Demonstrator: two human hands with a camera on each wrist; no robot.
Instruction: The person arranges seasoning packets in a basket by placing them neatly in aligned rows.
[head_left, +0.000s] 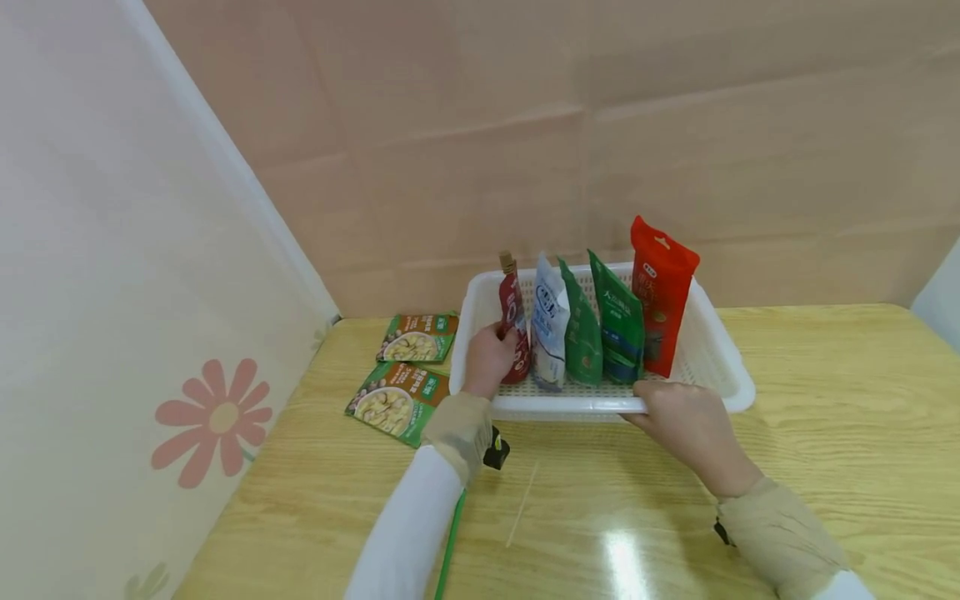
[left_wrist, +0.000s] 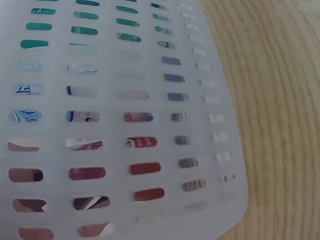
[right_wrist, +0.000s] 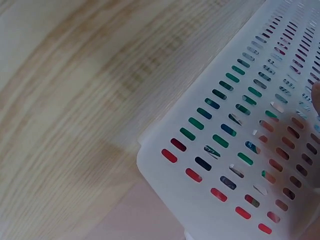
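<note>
A white slotted plastic basket stands on the table against the back wall. Inside its left end, my left hand holds a dark red pouch with a tan top. My right hand grips the front rim, right of centre. Standing in a row to the right of the dark red pouch are a light blue and white bag, two green bags, and a taller bright red bag. Both wrist views look at the basket wall from outside, with bag colours showing through the slots.
Two green and brown food packets, one behind and one in front, lie flat left of the basket. A thin green strip runs along the table beside my left forearm. A white flowered panel borders the left side.
</note>
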